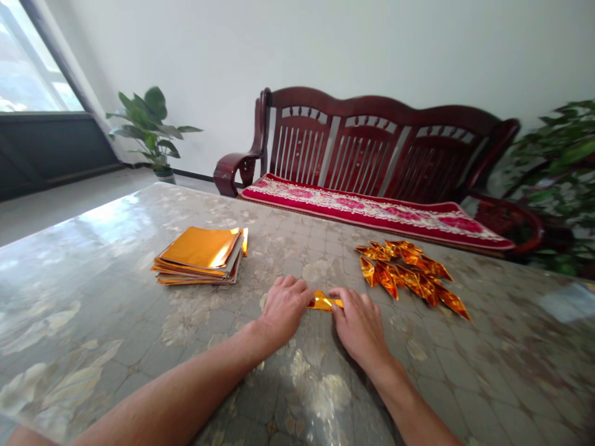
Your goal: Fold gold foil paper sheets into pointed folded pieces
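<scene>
Gold foil paper [320, 301], folded into a narrow strip with a small raised peak along its far edge, lies on the table [186, 371] between a person's 2 hands. The left hand [286, 303] is bent over the strip's left end, palm down; its thumb is hidden, so whether it pinches or only presses cannot be told. The right hand [357, 316] pinches the other end between thumb and forefinger.

The folding looks partway along: this piece is narrow and creased, but lacks the full, pointed form of the finished-looking folded pieces [411, 277] to the right. Those lie in 2 loose, overlapping rows, crinkled and shiny orange-gold, their tips sharp; they overlap too much to count surely. On the left, a thick stack of sheets [199, 248] is flat and seemingly unworked, its edges uneven, with smooth metallic gold faces and duller grey layers showing between.

The tabletop is glossy, patterned with pale flowers over grey-brown tile shapes. Beyond it stands a dark, polished wooden bench [307, 98] with a slatted back and a red floral seat cover [362, 207].
</scene>
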A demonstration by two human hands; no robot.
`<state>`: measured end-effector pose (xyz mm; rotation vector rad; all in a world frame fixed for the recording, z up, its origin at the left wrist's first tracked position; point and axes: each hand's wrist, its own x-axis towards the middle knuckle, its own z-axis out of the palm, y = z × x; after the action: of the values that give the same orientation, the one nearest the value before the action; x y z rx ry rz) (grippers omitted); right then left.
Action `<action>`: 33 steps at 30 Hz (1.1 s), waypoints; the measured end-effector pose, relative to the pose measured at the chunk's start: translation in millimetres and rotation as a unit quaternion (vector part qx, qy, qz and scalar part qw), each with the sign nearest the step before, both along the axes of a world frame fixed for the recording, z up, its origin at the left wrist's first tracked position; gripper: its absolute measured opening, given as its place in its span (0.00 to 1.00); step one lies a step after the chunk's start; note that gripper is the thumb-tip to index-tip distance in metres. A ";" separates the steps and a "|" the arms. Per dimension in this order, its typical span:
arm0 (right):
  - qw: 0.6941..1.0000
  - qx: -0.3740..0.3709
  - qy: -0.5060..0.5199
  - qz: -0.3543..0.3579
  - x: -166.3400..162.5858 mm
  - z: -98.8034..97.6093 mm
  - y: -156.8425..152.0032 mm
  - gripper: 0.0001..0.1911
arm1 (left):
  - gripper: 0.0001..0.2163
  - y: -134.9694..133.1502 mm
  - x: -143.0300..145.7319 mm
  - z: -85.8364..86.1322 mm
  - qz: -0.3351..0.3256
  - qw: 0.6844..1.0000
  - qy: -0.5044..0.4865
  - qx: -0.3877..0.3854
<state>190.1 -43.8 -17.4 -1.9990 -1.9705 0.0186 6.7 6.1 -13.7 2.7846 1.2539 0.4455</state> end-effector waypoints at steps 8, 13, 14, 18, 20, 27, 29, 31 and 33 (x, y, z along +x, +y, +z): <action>1.000 0.008 -0.002 -0.005 4.4 -4.4 -2.0 0.11 | 0.06 -0.9 -0.6 2.1 0.003 1.000 -0.004 0.000; 1.000 0.005 -0.006 -0.018 7.0 -7.0 -2.4 0.11 | 0.06 -1.3 -1.8 1.3 -0.003 1.000 -0.006 0.004; 1.000 0.005 -0.004 -0.019 7.5 -7.5 -2.3 0.11 | 0.06 -1.4 -2.1 1.2 -0.004 1.000 -0.005 0.003; 1.000 0.014 -0.005 -0.019 8.9 -9.2 -2.1 0.12 | 0.06 -1.5 -3.5 0.4 -0.007 1.000 0.002 -0.019; 1.000 0.025 -0.010 -0.015 9.3 -10.3 -2.4 0.12 | 0.07 -1.6 -4.3 -0.6 -0.006 1.000 -0.001 -0.026; 0.999 0.043 -0.003 -0.006 11.8 -16.0 -2.6 0.12 | 0.08 -2.9 -7.3 -1.6 -0.011 1.000 -0.016 -0.022; 0.999 0.043 -0.001 -0.003 13.3 -17.0 -2.2 0.13 | 0.08 -3.2 -8.3 -1.3 -0.012 1.000 -0.013 -0.021; 0.999 0.045 0.003 0.001 14.1 -16.6 -2.1 0.13 | 0.09 -3.5 -9.1 -0.9 -0.012 1.000 -0.007 -0.021; 0.998 0.055 0.006 0.009 13.7 -14.1 -3.0 0.13 | 0.09 -4.1 -9.7 -0.2 -0.012 1.000 0.002 -0.020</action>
<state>203.8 -46.8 -31.6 -1.9068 -1.9383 -0.0715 -3.0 2.1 -13.9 2.7654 1.2135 0.4081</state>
